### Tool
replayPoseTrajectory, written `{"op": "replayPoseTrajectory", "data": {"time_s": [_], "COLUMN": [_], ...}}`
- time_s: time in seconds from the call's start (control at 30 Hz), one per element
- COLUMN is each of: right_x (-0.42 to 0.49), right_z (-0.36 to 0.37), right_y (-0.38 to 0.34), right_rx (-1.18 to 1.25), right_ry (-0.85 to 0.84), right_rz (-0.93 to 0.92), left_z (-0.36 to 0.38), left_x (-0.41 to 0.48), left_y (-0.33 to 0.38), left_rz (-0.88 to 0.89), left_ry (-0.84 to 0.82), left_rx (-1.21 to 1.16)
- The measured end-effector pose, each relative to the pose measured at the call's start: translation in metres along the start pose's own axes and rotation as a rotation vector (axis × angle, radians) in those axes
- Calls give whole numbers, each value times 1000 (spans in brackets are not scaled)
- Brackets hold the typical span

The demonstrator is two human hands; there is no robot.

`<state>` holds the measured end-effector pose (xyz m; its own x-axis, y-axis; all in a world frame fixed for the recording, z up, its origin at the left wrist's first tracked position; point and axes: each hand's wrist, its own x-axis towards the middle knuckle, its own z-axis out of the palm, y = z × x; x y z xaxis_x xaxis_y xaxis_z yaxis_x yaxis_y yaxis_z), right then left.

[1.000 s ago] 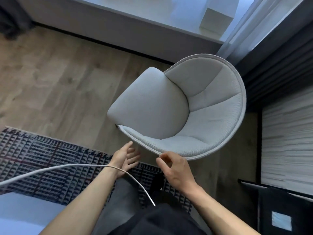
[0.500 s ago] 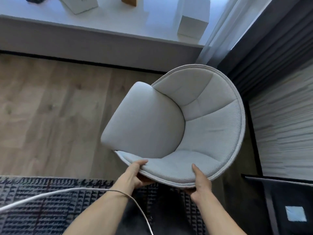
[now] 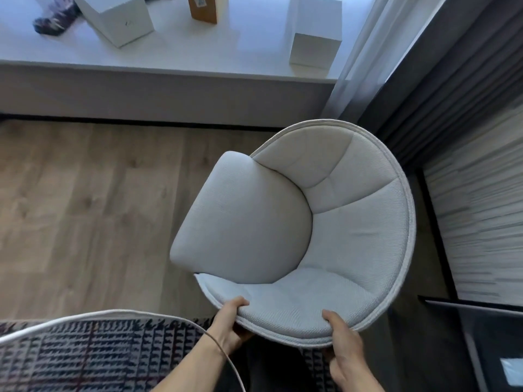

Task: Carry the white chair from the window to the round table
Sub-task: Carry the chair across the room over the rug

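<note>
The white upholstered chair with its curved shell back stands on the wooden floor by the window ledge, seen from above. My left hand grips the near rim of the shell back, thumb on top and fingers underneath. My right hand holds the same rim further right, thumb on the fabric. The chair's legs are hidden under the seat. No round table is in view.
A low white window ledge at the back carries white boxes and a brown box. Curtains hang at the right. A dark patterned rug lies near me, and a white cable crosses it.
Both hands went from hovering near the chair's back rim to clasping it. The view has tilted up, showing more of the window ledge.
</note>
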<state>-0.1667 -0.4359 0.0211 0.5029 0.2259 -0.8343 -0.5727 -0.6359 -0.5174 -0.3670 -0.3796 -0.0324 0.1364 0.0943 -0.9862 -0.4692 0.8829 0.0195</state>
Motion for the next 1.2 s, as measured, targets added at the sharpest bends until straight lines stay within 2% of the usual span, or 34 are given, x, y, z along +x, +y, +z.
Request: {"op": "replayPoseTrajectory", "data": {"time_s": [0.13,0.3,0.6,0.93,1.2], "right_x": [5,7,6,-39,-76], "right_z": [-2,-2,3,90,180], "right_y": [1,6,0,17,39], "right_rx": [-37,-52,-67,-72,-131], "right_ry": [9,9,-23,-70,-138], "right_rz": [-50,-30,-98,-141,-146], "left_z": [-5,-13,-8,-62,-133], "left_x": [8,16,22,15,-5], "left_y": [0,0,8,83,157], "left_rz": [25,33,50,111,209], "left_ry": [25,45,11,2,-13], "left_rx": [-17,-7,-66,-3,-89]}}
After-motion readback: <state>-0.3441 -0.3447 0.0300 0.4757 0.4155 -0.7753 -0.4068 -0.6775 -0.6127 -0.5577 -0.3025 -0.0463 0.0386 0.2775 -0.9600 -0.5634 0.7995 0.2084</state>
